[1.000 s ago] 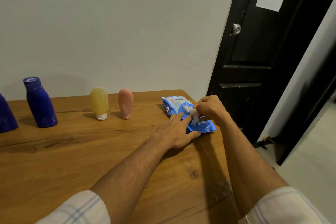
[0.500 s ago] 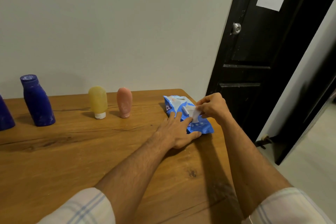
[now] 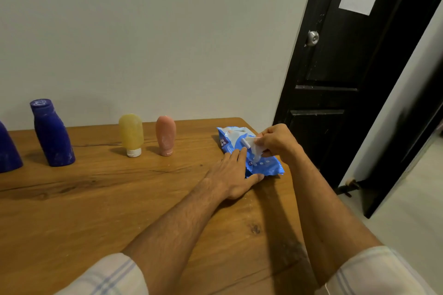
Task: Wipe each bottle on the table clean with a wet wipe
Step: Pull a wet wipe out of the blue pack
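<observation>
A blue wet-wipe pack lies near the table's far right corner. My left hand presses flat on the pack's near-left part with straight fingers. My right hand pinches a white wipe coming out of the pack's opening. Along the wall stand a pink bottle, a yellow bottle on its white cap, a dark blue bottle, and part of another blue bottle at the left edge.
The wooden table ends just right of the pack. A black door with a metal knob stands open to the right, over a pale floor.
My right hand has lifted a little and drawn the white wipe further out of the pack. My left hand stays pressed on the pack.
</observation>
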